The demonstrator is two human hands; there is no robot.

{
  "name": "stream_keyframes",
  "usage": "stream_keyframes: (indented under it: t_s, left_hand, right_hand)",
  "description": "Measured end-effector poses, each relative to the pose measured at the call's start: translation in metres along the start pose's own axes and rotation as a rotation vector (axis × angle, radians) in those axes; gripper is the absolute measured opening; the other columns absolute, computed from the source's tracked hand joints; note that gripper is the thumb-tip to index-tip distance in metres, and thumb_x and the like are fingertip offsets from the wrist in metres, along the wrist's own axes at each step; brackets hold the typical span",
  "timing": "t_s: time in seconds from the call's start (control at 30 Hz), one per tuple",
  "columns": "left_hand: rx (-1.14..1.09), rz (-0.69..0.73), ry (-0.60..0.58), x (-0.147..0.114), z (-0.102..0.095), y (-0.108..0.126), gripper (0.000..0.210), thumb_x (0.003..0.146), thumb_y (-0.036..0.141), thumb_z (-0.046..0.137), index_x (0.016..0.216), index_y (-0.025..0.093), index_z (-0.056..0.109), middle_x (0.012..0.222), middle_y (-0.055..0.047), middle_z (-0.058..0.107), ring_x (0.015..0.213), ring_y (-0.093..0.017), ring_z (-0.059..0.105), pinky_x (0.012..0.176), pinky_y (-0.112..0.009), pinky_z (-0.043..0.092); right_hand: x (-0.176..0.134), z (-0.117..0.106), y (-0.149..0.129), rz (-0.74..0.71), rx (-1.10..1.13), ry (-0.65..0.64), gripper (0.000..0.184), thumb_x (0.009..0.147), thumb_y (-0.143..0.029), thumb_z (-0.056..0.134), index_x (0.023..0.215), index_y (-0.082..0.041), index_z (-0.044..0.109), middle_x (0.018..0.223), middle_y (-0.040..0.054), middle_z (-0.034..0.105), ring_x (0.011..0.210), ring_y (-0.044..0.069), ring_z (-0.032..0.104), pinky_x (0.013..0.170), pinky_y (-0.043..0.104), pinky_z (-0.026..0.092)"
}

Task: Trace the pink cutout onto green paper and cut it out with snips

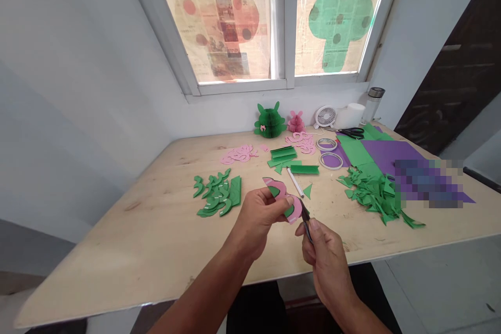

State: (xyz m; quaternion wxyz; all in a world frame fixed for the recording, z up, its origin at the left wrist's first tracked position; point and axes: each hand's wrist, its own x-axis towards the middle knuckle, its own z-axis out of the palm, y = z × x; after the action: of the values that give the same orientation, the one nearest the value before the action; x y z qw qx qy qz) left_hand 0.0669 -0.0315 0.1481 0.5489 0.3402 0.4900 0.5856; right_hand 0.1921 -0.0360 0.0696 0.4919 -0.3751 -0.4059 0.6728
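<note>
Paper, pink over green, sits pinched in my left hand above the near middle of the table, right edge left free, probably so the scissors gripped in my right hand get clear room!

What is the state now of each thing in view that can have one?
Paper piece: pinched in the left hand
Held scissors: in the closed right hand, blade opening unclear
White marker: lying, cap unclear
Tape rolls: lying flat
Rear scissors: lying, blades unclear
Fan: upright, spinning or not unclear
Bottle: upright, lid on
Green paper figure: standing, fanned open
Pink paper figure: standing, fanned open
Green scraps: heaped
</note>
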Motion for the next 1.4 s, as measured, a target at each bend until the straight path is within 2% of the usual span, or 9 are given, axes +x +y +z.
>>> stream_keyframes:
  t_s: [0.37,0.67,1.0,1.4]
  left_hand:
    - [0.004,-0.007,-0.018,-0.0011,0.0024,0.0029,0.021,0.059,0.028,0.077,0.058,0.014,0.061,0.057,0.001,0.057,0.055,-0.01,0.051,0.056,-0.023,0.044]
    - [0.028,-0.004,-0.071,0.0009,-0.0031,0.0011,0.02,0.064,0.026,0.073,0.058,0.014,0.059,0.059,0.001,0.056,0.057,-0.01,0.05,0.058,-0.022,0.045]
    - [0.068,0.003,-0.033,0.003,-0.0024,-0.0002,0.019,0.065,0.027,0.073,0.063,0.013,0.061,0.062,-0.001,0.059,0.061,-0.012,0.054,0.062,-0.025,0.047]
    - [0.066,0.015,-0.018,0.0036,-0.0013,-0.0006,0.018,0.064,0.026,0.074,0.064,0.013,0.061,0.063,0.0,0.058,0.061,-0.012,0.053,0.06,-0.024,0.046]
  right_hand:
    - [0.0005,-0.0012,0.0037,-0.006,-0.024,0.028,0.047,0.08,-0.06,0.056,0.067,-0.015,0.058,0.044,-0.0106,0.021,0.043,0.007,0.013,0.041,0.022,0.009]
    - [-0.0011,-0.0029,-0.0006,0.021,0.002,-0.034,0.045,0.082,-0.06,0.054,0.073,-0.015,0.058,0.047,-0.0101,0.022,0.045,0.007,0.012,0.042,0.022,0.01]
    - [0.0016,-0.0056,0.0037,-0.019,-0.052,-0.02,0.045,0.082,-0.059,0.054,0.074,-0.014,0.059,0.046,-0.0103,0.022,0.044,0.007,0.014,0.042,0.023,0.009]
    - [0.0043,-0.0055,0.0021,-0.041,-0.098,0.005,0.045,0.082,-0.058,0.054,0.069,-0.015,0.059,0.045,-0.0102,0.022,0.043,0.007,0.015,0.041,0.023,0.01]
